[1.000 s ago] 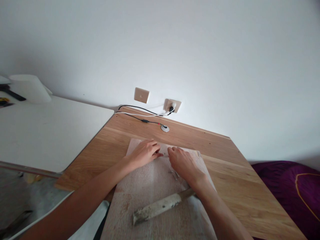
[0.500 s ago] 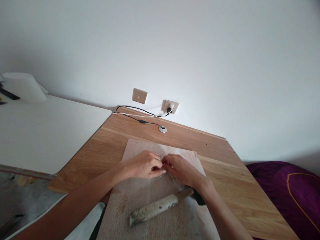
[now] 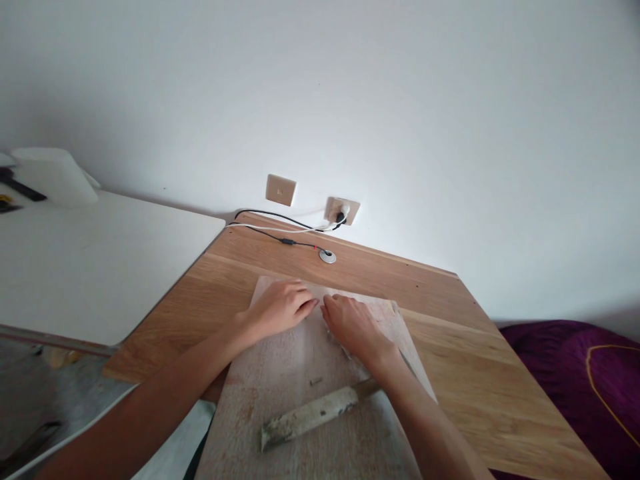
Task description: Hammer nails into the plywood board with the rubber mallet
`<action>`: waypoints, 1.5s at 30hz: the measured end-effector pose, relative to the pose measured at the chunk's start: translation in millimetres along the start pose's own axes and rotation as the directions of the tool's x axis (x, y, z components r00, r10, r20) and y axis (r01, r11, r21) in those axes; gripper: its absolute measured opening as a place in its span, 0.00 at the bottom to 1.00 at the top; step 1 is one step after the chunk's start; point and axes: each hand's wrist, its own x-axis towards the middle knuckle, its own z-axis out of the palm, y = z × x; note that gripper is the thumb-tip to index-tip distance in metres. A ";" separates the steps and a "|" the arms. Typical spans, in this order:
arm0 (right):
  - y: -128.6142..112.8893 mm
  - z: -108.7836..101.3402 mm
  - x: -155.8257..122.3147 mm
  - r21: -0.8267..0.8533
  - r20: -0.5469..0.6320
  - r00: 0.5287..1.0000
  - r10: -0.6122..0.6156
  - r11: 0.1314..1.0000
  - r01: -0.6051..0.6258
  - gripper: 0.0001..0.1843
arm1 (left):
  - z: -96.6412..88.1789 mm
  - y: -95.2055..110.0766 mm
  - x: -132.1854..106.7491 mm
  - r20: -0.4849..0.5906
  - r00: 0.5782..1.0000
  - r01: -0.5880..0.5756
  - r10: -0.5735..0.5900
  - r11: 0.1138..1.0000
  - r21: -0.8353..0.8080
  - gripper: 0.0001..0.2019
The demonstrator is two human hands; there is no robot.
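Both hands are over the upper part of a pale, worn wooden board. My left hand is closed, thumb and fingers drawn together and pointing right. Just across a narrow gap, my right hand is closed too, knuckles up. Whatever either one pinches is too small or hidden to tell. Beside the right palm lies something small and shiny, partly covered. A hammer-like tool with a worn, white-smeared handle lies across the board; its far end passes under my right forearm. A tiny short piece rests above the handle.
The board lies on a wooden desk against a white wall. Cables run to a wall socket. A white table adjoins at left, with a white container on it. Purple fabric bulges at right.
My hands, which were touching, have come slightly apart and moved toward the board's far edge. The tiny short piece now shows on the board above the handle.
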 end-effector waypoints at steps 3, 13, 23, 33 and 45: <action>-1.9 -1.1 1.7 -0.028 -0.007 1.000 -0.012 1.000 0.011 0.12 | 1.6 -4.6 -0.4 -0.014 1.000 0.025 -0.025 0.999 0.041 0.14; -11.5 -20.0 -24.3 -0.064 -0.083 0.996 -0.028 0.998 0.023 0.11 | 0.2 -6.3 -0.6 0.015 0.993 0.119 -0.120 0.992 0.045 0.15; -13.3 -17.9 -82.9 0.206 -0.187 0.972 -0.143 0.962 0.181 0.12 | -1.0 -6.3 -1.1 0.037 0.987 0.151 -0.153 0.987 0.050 0.14; 73.4 88.9 -207.8 0.432 -0.515 0.797 0.317 0.898 -0.078 0.14 | -30.1 17.2 -18.7 0.002 0.959 0.276 -0.285 0.926 -0.257 0.07; 74.5 138.8 -241.0 0.643 -0.355 0.665 0.657 0.688 -0.336 0.24 | -76.7 126.4 -138.7 0.341 0.938 -0.070 0.055 0.997 0.030 0.47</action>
